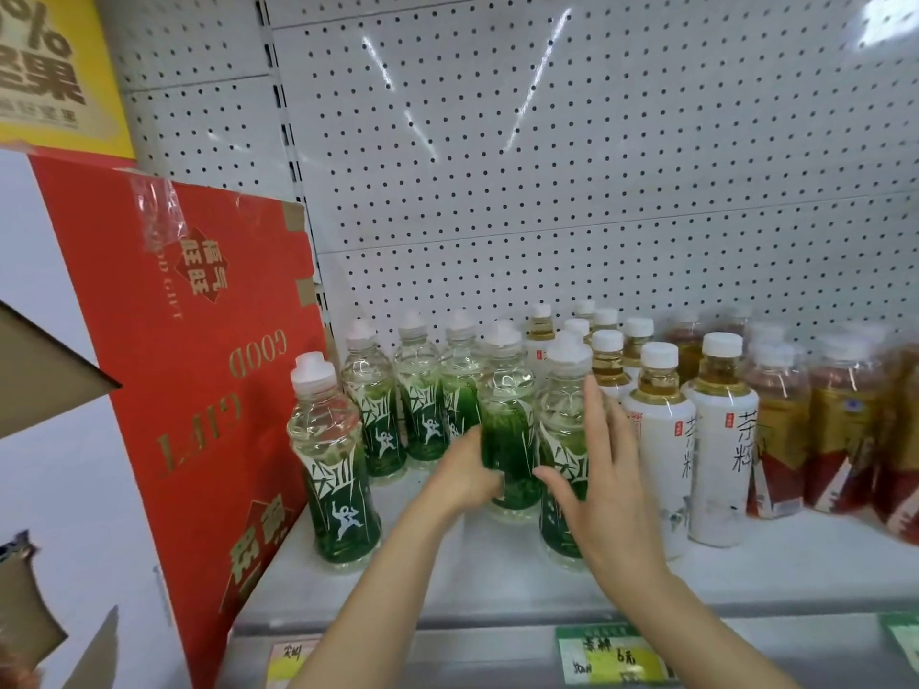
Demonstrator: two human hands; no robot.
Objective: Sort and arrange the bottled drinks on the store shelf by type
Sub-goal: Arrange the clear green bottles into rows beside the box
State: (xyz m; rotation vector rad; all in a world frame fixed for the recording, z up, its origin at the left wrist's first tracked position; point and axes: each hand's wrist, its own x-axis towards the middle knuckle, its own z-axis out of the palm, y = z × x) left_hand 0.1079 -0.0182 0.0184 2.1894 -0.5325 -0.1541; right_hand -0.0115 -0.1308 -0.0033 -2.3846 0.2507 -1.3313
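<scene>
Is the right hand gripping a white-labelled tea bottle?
No, the right hand is open with straight fingers beside a green-labelled bottle.

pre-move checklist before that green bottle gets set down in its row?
1. Left hand grips green bottle: ok.
2. Right hand open, beside the front green bottle, holding nothing: ok.
3. Held bottle upright, cap on: ok.
4. Green bottles grouped left, white tea bottles to their right: ok.
5. Bare shelf in front for placement: ok.
6. Held bottle lifted or resting on shelf: cannot tell.
</scene>
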